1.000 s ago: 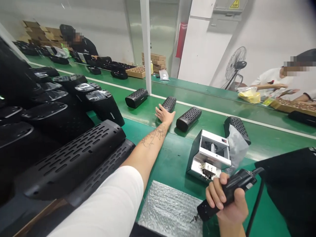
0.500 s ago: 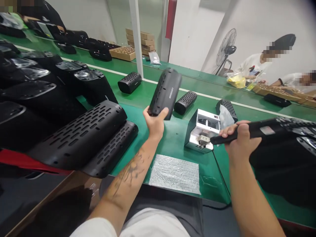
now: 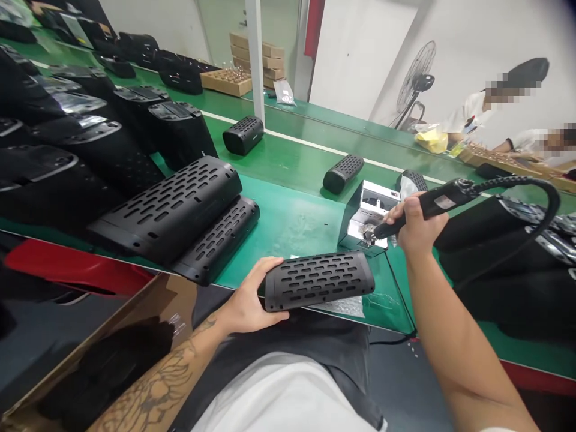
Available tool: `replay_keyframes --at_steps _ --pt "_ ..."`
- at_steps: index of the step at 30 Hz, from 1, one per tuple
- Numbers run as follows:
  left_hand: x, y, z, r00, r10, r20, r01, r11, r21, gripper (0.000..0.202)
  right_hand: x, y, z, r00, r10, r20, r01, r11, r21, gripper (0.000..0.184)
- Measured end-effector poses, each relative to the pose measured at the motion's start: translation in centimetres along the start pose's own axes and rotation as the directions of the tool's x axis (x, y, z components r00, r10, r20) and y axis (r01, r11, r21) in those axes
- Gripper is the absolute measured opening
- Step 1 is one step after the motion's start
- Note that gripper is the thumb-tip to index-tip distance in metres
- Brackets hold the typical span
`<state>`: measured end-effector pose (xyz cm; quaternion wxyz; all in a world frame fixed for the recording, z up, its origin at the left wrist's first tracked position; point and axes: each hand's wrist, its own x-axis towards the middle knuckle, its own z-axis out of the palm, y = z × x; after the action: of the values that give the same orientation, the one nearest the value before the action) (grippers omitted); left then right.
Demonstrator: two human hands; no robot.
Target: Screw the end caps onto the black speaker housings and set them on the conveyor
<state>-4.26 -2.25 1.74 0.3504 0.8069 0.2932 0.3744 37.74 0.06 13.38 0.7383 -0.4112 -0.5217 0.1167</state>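
Observation:
A black slotted housing (image 3: 321, 279) lies sideways near the table's front edge, its slotted face up. My left hand (image 3: 256, 300) is closed around its left end. In my right hand (image 3: 418, 225) is a black electric screwdriver (image 3: 443, 201), with a cable looping off its rear end. Its tip is at the front of a white and black screw feeder (image 3: 371, 213); whether it touches a screw cannot be made out. Beneath the housing, partly covered, lies a sheet of bubble wrap (image 3: 346, 306).
Two larger slotted housings (image 3: 180, 207) lie to the left, in front of several upright black units (image 3: 180, 129). More black units (image 3: 490, 240) stand at right. Small slotted housings (image 3: 344, 174) rest farther back. Across the table, people work beside a fan (image 3: 418, 84). An open carton (image 3: 135, 336) is below left.
My left hand has brought the housing down and toward me, turning it from upright to sideways with the slots up. My right hand keeps the screwdriver at the feeder, its rear now raised.

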Motion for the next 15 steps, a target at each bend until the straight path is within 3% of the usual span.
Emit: replay_keyframes --at_steps 4,7,11,15 --pt "1.4 0.5 -0.5 0.984 0.037 0.175 -0.040 0.999 0.017 0.114 0.0 0.6 -0.1 0.999 0.018 0.038 -0.017 1.000 -0.010 0.032" --pt "1.9 0.8 -0.6 0.969 0.016 0.248 -0.021 1.000 0.016 0.114 -0.3 0.3 -0.3 0.998 0.025 0.060 -0.024 1.000 -0.017 0.032" --pt "1.5 0.0 0.0 0.968 -0.042 0.247 0.029 0.998 0.057 0.131 -0.8 -1.6 -0.1 0.998 -0.010 0.055 0.010 1.000 -0.002 0.032" --pt "1.0 -0.6 0.6 0.984 0.028 0.174 -0.040 0.997 0.064 0.131 -0.9 -4.9 1.3 0.999 -0.042 -0.031 0.043 0.998 0.055 0.042"
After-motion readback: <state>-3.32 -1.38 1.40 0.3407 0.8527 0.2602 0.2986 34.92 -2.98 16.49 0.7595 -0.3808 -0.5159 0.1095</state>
